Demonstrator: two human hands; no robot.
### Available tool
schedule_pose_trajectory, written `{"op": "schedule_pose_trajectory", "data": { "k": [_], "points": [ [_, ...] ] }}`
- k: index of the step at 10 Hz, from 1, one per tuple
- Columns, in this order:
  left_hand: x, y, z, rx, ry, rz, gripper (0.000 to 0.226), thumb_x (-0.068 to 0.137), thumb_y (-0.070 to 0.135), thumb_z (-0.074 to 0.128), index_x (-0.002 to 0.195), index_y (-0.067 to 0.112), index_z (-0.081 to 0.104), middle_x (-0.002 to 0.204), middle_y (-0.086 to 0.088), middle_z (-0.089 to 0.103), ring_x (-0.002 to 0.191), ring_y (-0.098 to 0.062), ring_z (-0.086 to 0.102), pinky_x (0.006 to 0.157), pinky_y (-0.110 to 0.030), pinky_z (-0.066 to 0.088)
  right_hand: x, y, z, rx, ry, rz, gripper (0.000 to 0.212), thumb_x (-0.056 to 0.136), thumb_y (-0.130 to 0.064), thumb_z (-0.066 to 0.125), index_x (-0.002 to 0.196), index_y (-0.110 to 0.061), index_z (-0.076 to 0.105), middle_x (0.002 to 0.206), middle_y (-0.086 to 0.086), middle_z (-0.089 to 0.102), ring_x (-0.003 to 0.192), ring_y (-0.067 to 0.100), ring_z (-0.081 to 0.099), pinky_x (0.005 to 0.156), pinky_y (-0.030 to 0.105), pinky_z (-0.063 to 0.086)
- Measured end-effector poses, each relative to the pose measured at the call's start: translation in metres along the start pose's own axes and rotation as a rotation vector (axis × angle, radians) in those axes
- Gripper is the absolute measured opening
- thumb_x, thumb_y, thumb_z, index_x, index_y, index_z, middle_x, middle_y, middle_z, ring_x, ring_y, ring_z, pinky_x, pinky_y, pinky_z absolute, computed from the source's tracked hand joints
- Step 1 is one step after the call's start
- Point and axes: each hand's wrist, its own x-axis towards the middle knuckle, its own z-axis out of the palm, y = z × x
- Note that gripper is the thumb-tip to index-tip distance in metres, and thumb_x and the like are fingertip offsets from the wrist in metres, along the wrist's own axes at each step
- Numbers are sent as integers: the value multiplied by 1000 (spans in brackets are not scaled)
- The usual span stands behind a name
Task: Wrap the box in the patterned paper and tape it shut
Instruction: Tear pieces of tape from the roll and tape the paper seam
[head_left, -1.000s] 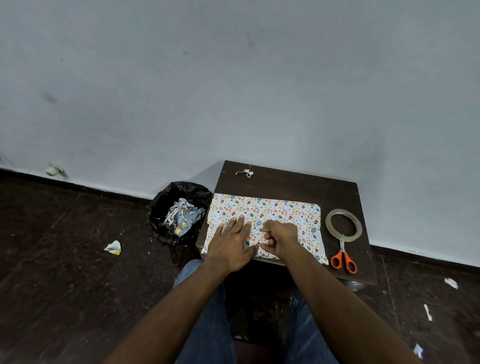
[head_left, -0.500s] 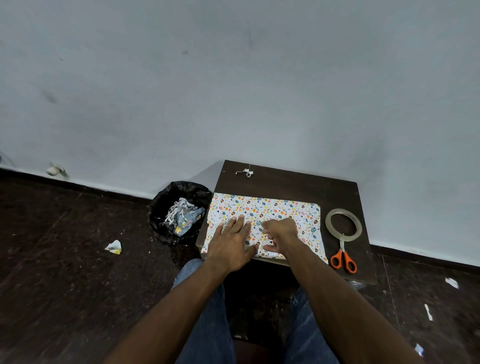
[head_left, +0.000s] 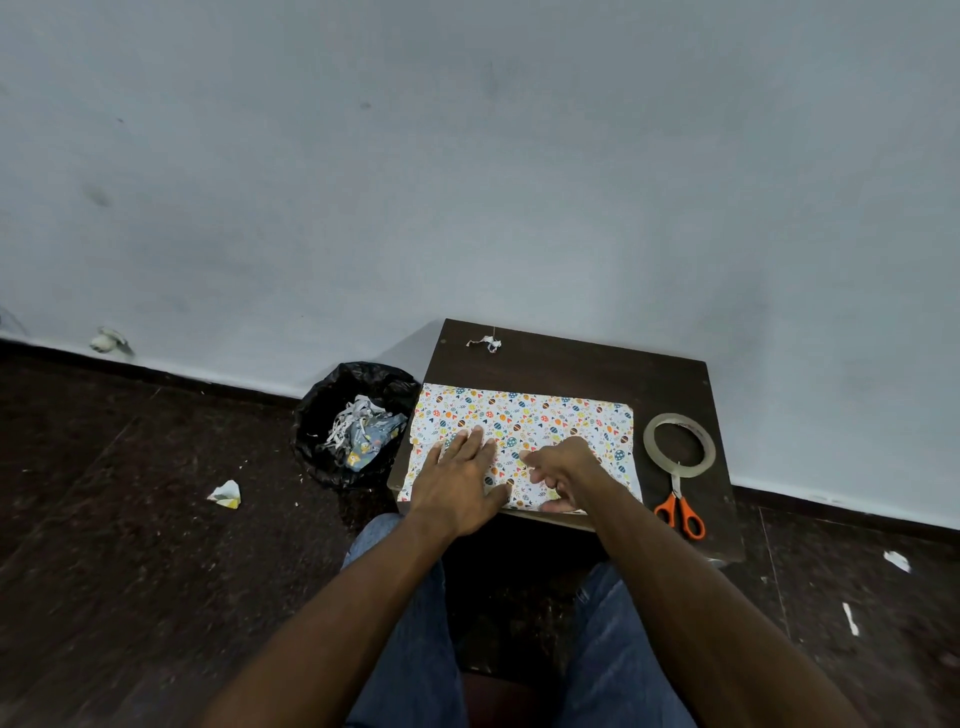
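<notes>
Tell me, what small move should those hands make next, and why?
Probably reach the right hand for the tape roll beside the scissors: the left hand already presses the patterned paper flat, and no tape shows on it.

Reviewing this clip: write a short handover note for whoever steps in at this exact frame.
Left hand: flat, pressing the patterned paper.
Right hand: fingers curled at the paper's near edge; its grip cannot be made out.
Paper lies on the small table; box not visible.
Tape roll and scissors lie right of the paper, untouched.
Done: unclear.
Left: fold, tape shut.
</notes>
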Motion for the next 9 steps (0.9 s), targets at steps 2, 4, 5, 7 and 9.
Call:
{"op": "schedule_pose_trajectory", "data": {
  "k": [2,4,5,7,9],
  "points": [
    [0,2,-2,-2,-21,-13,71,98,54,38,157,22,13,165,1,-4,152,-17,-3,121,-42,2,-2,8,-6,-58,-21,-38,30,90,-24,72,71,-3,62,55,2,48,52,11,46,49,32,52],
    [0,3,-4,4,-32,-12,71,99,54,37,157,22,12,165,1,-5,152,-17,-4,121,-42,2,5,31,-30,-228,173,-346,32,91,-27,68,67,-5,66,55,3,63,47,13,60,53,29,54],
    [0,3,-4,9,-33,-6,71,99,54,36,157,22,11,165,1,-5,152,-17,-4,121,-42,2,5,47,-58,-463,555,-543,24,94,-32,60,79,-14,67,71,0,65,62,15,56,60,31,46],
    [-1,4,-5,4,-31,-9,70,100,54,36,157,22,12,165,0,-5,152,-18,-3,121,-42,2,37,82,-113,-846,624,-464,36,89,-31,60,119,-12,61,128,10,57,120,33,52,92,46,47],
    [-1,6,-8,6,-38,-17,70,99,52,38,157,21,13,165,0,-3,152,-18,-2,121,-42,3,49,95,-121,-801,613,-394,27,92,-30,57,116,-18,61,122,9,60,119,33,50,90,46,46]
  ]
}}
